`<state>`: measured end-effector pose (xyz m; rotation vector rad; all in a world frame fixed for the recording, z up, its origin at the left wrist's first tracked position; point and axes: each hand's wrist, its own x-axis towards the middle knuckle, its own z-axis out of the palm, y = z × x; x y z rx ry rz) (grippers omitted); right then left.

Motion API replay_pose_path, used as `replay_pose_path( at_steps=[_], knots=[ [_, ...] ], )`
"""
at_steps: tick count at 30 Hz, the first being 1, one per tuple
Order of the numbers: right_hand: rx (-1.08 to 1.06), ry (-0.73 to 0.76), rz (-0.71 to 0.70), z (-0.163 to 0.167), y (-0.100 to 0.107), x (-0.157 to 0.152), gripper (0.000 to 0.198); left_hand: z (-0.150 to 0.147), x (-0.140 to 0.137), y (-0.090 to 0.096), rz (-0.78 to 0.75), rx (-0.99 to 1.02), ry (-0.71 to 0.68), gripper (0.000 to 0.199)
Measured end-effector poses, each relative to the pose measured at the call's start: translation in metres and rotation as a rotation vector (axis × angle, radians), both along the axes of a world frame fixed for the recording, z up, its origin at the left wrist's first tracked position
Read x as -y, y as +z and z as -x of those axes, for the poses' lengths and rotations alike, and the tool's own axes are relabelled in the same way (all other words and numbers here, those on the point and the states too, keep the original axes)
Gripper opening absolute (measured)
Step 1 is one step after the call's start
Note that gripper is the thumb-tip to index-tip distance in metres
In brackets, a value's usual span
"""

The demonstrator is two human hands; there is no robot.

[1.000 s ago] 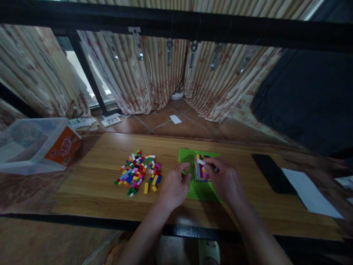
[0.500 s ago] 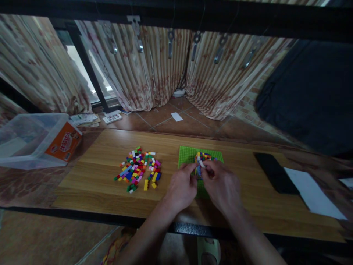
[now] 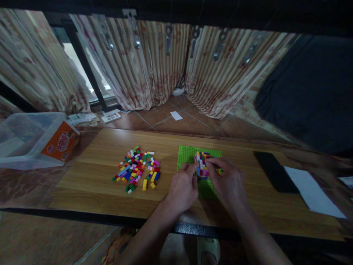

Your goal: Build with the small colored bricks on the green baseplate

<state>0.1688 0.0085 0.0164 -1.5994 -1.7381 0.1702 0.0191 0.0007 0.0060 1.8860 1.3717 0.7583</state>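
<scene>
A multicoloured toy brick build [image 3: 202, 165] stands on a green studded baseplate [image 3: 185, 152]. Its top shows white, red, yellow, blue and pink bricks. My left hand [image 3: 184, 187] grips the build's left side, index finger reaching onto its near-left edge. From the right, my right hand [image 3: 229, 181] has thumb and forefinger closed at the top and right side of the build, covering part of it. Whether a separate small brick sits between those fingertips is hidden. To the left lies a loose pile of toy bricks [image 3: 135, 165] in many colours.
The wooden table [image 3: 91, 187] has a dark front edge. On its right lie a black phone-like slab [image 3: 275, 172] and a white sheet [image 3: 314, 193]. A clear plastic bin [image 3: 30, 147] with an orange label stands at the left. Curtains [image 3: 154, 70] hang behind.
My right fingers have moved slightly right, off the white brick they pinched; a white brick now shows on top of the build. My left hand stays at its side. The view has shifted slightly.
</scene>
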Motion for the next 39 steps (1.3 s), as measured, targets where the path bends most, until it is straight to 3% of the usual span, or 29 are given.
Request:
replay_pose_path(
  at_steps=[7,17,24,32,36,39],
  knots=[
    [0.214,0.05,-0.055,-0.002,-0.011,-0.001,0.032,-0.002,0.002,-0.002,-0.024,-0.032,-0.02,0.05],
    [0.607,0.013,0.055,0.009,0.0,0.016,0.042,-0.005,0.007,-0.001,-0.101,-0.298,-0.111,0.065],
    [0.722,-0.018,0.092,0.025,0.004,0.024,0.037,-0.012,0.008,0.0,-0.115,-0.479,-0.116,0.05],
    [0.676,0.032,0.031,0.008,-0.005,0.023,0.044,-0.007,0.016,-0.005,-0.135,-0.372,-0.088,0.068],
    [0.532,0.004,-0.084,0.009,-0.007,0.02,0.042,0.004,0.011,-0.002,-0.137,-0.233,0.038,0.057],
    [0.356,0.081,-0.205,0.025,-0.007,0.02,0.032,0.019,0.001,0.002,-0.165,-0.112,0.181,0.045]
  ],
)
